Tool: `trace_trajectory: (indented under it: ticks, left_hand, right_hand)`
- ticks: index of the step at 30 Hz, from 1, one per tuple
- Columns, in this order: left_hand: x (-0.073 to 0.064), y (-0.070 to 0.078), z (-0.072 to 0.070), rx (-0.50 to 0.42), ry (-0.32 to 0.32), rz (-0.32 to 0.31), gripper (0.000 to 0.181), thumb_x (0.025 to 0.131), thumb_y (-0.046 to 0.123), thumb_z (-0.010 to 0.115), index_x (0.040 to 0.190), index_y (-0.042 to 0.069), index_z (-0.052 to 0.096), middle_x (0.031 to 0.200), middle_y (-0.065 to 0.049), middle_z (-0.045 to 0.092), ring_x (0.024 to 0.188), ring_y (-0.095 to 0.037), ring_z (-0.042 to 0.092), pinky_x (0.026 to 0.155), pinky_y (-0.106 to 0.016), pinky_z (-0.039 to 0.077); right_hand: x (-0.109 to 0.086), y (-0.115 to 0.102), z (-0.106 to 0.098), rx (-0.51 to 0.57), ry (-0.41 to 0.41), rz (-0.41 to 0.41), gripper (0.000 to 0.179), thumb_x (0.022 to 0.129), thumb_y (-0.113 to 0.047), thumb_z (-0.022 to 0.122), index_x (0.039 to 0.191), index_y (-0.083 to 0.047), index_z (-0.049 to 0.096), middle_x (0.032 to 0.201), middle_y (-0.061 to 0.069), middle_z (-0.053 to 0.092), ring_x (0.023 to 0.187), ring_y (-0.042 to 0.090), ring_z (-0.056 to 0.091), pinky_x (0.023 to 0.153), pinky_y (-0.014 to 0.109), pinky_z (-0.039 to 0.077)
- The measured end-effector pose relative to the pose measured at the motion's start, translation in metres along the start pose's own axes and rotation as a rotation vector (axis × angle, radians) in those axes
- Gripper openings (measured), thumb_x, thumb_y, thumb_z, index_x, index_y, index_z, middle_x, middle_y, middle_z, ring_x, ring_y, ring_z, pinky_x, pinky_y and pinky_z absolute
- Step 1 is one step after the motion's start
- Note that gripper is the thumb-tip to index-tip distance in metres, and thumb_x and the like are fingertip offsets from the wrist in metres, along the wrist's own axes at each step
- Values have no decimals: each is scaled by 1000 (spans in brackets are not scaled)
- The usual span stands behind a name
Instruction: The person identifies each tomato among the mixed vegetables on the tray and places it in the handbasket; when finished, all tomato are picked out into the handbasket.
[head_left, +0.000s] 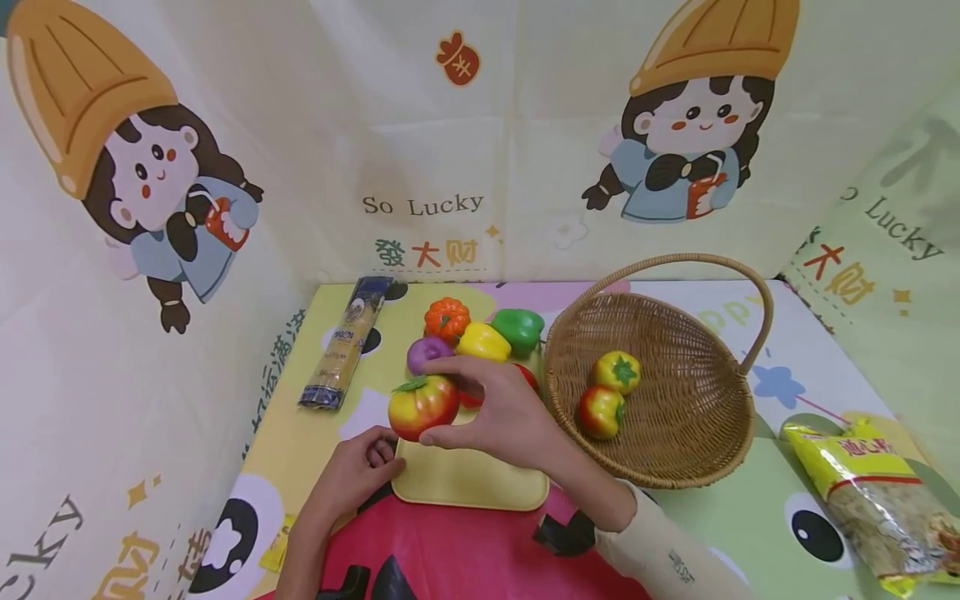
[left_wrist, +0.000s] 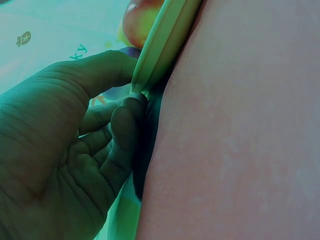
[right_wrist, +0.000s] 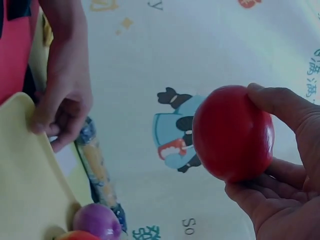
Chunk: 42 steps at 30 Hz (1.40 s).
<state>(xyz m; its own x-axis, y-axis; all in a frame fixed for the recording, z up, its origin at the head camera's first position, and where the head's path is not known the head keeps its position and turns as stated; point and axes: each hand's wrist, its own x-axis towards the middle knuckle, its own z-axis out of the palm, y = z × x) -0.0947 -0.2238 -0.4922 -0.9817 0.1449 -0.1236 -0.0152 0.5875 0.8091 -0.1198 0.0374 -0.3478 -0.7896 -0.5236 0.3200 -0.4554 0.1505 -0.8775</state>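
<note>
My right hand (head_left: pixel 506 408) grips a red-and-yellow toy tomato (head_left: pixel 422 408) with a green leafy top, held above the left side of the yellow tray (head_left: pixel 472 492). In the right wrist view the thumb and fingers pinch the red side of this tomato (right_wrist: pixel 232 134). My left hand (head_left: pixel 358 473) holds the tray's near left edge; in the left wrist view its thumb lies on the rim (left_wrist: pixel 155 50) and the fingers curl below. Toward the tray's far end sit a purple onion (head_left: pixel 427 354), a yellow pepper (head_left: pixel 483 342), a green pepper (head_left: pixel 517 331) and an orange pumpkin (head_left: pixel 447 318). A red piece (head_left: pixel 527 377) is partly hidden behind the right hand.
Right of the tray stands a wicker basket (head_left: pixel 690 400) with a tall handle; two yellow-red toy tomatoes (head_left: pixel 617 372) lie inside. A noodle packet (head_left: pixel 347 342) lies at the back left. A yellow food bag (head_left: pixel 873 500) lies at the far right. Printed cloth walls (head_left: pixel 525 167) surround the table.
</note>
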Motion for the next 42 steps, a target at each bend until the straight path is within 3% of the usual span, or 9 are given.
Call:
trace_trajectory:
  ticks: [5,9,12,18,21,28,31,42]
  left_hand:
    - [-1,0,-1,-3,11,-20,27,85,17,79,108,13,66,79,2,60,69,-15,57,68,-27,48]
    - [-2,0,0,-6,20,-32,28,84,17,79,108,13,65,79,2,60,69,-15,57,68,-27,47]
    - [-2,0,1,-11,24,-39,28,84,17,79,108,13,66,79,2,60,69,-15,57,68,-27,47]
    - [-4,1,2,-25,18,-36,29,84,17,79,110,11,66,79,2,59,69,-14,56,68,-27,46]
    - [-3,1,1,-32,15,-35,30,84,18,79,110,11,66,80,1,59,69,-14,56,68,-27,46]
    - [-2,2,1,-42,5,-19,32,85,20,79,111,9,65,80,0,59,69,-15,56,67,-27,46]
    - [-1,1,1,-49,2,-17,32,85,20,79,111,9,65,81,0,59,69,-15,56,67,-27,47]
    - [-1,0,1,-40,8,-21,32,85,21,79,111,10,65,81,1,60,70,-15,56,67,-27,47]
  right_hand:
    - [-8,-8,-11,92,-18,-4,63,72,-18,91,130,-20,64,127,-6,61,115,9,59,95,30,47]
    - [-14,-9,-22,33,-18,0,63,71,-24,91,128,-24,65,123,-13,63,105,9,61,87,27,50]
    - [-18,-8,-32,31,-39,-13,64,71,-23,91,129,-25,64,122,-11,64,104,11,62,86,28,50]
    - [-29,-9,-57,165,-134,-38,67,73,-10,89,134,-20,61,130,1,62,119,22,59,97,39,46]
    - [-34,-12,-72,146,-171,-58,67,74,-9,88,135,-17,61,133,3,60,121,24,56,97,40,46]
    - [-45,-12,-108,-61,-200,-120,69,73,-18,90,135,-20,61,134,-1,60,121,21,56,94,36,48]
    - [-50,-8,-123,-99,-213,-143,69,73,-15,90,135,-17,61,134,1,60,120,23,56,92,36,50]
    - [-59,12,-180,-5,-310,-128,74,70,12,82,138,1,53,137,21,53,120,28,56,93,37,48]
